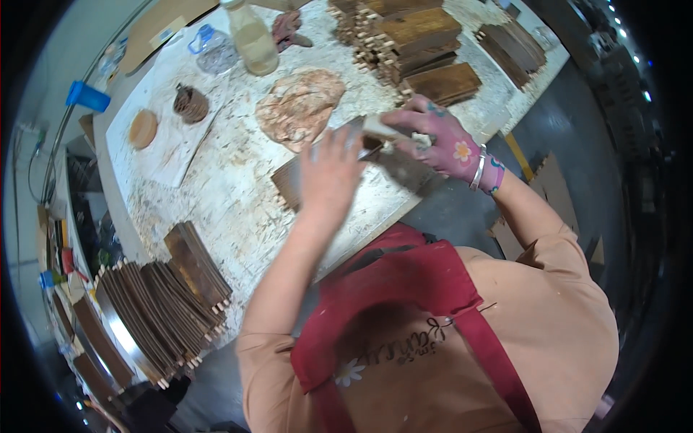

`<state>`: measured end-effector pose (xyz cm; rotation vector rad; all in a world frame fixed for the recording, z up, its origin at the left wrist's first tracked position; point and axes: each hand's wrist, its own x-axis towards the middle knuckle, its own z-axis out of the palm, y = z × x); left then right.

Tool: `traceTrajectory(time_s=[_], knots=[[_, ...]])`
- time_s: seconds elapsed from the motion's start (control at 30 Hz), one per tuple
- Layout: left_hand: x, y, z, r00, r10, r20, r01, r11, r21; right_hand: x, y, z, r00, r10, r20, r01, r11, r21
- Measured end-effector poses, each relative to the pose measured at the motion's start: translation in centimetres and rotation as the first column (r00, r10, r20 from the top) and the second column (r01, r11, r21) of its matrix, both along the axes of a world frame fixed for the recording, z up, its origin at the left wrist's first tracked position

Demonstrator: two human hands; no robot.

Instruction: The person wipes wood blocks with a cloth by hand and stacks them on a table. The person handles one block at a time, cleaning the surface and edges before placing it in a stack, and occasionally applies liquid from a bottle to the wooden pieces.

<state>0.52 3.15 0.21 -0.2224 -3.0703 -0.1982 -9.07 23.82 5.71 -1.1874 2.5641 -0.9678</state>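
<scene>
My left hand (332,169), bare and slightly blurred, lies across a dark brown wooden slat (286,186) near the front edge of the table. Its fingers are stretched out and a little apart. Small pale pegs show at the slat's left end. Close to the right, my right hand (451,148) wears a purple glove with a flower print. Its fingers are bent together beside a blurred brown-and-pale piece (375,138). A small whitish bit (422,139) shows at the gloved fingers; what they grip is too blurred to name.
A stained, crumpled cloth (299,108) lies beyond my left hand. Stacked pegged slats stand at the back (422,36) and lower left (155,310). A bottle of cloudy liquid (253,40), a clear jug (213,50) and a brown-stained container (190,105) stand farther back.
</scene>
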Motion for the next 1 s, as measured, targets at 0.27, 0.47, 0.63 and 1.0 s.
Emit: traceTrajectory(time_s=[0.27, 0.47, 0.63, 1.0], knots=[[0.6, 2.5, -4.8, 0.955, 0.269, -0.125, -0.140, 0.781, 0.608, 2.0, -13.9, -1.7, 0.790, 0.611, -0.053, -0.572, 0.765, 0.298], [0.2, 3.0, -5.7, 0.955, 0.249, -0.163, -0.175, 0.913, 0.367, -0.2, -17.8, -2.4, 0.734, 0.597, -0.324, -0.527, 0.801, 0.283], [0.2, 2.0, -4.2, 0.967, 0.109, -0.232, -0.084, 0.990, 0.115, -2.9, -17.6, -1.3, 0.907, 0.412, 0.086, -0.420, 0.895, 0.148], [-0.7, -2.6, 5.4, 0.981, 0.138, 0.135, -0.187, 0.847, 0.497, -4.5, -0.4, 1.0, 0.924, -0.065, 0.377, 0.229, 0.884, -0.409]])
